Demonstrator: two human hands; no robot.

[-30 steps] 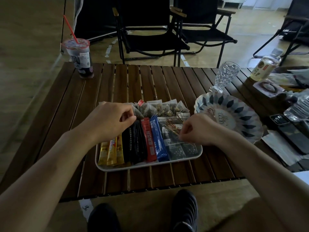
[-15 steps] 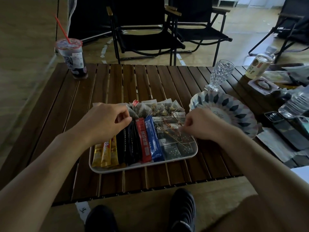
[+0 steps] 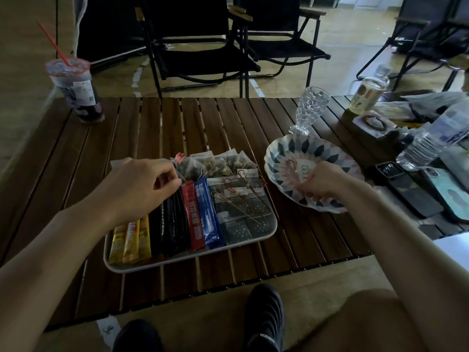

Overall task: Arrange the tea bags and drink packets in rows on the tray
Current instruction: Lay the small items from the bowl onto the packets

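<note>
Nearest, two black shoes [image 3: 265,318] rest on the floor below the edge of the dark brown slatted wooden table [image 3: 152,123]; just beyond that edge lies the white rectangular tray [image 3: 190,260]. Across its near part, stick packets lie side by side in a row: yellow stick packets [image 3: 130,237] at the left, then black stick packets [image 3: 172,224], one red stick packet [image 3: 194,217], one blue stick packet [image 3: 208,214]; at the right end lie grey flat sachets [image 3: 238,219] with thin red-and-gold string loops [image 3: 236,196] on top. Along the tray's far edge runs a row of clear pyramid tea bags [image 3: 218,163].

The left hand [image 3: 144,184] hovers over the far ends of the black packets, fingers curled with thumb and fingertips drawn together; whether it pinches a packet I cannot tell. The right hand [image 3: 322,184] is over the blue-and-white patterned paper plate [image 3: 279,153] just right of the tray, fingers curled downward; what it holds, if anything, is hidden.

Farther right lie dark phones [image 3: 416,196] and a clear plastic water bottle [image 3: 431,141]; behind the plate stands a clear cut-glass goblet [image 3: 308,107]; at the far left corner stands a plastic cup with a red straw [image 3: 76,90]; beyond the table stand black folding chairs [image 3: 203,59].
</note>
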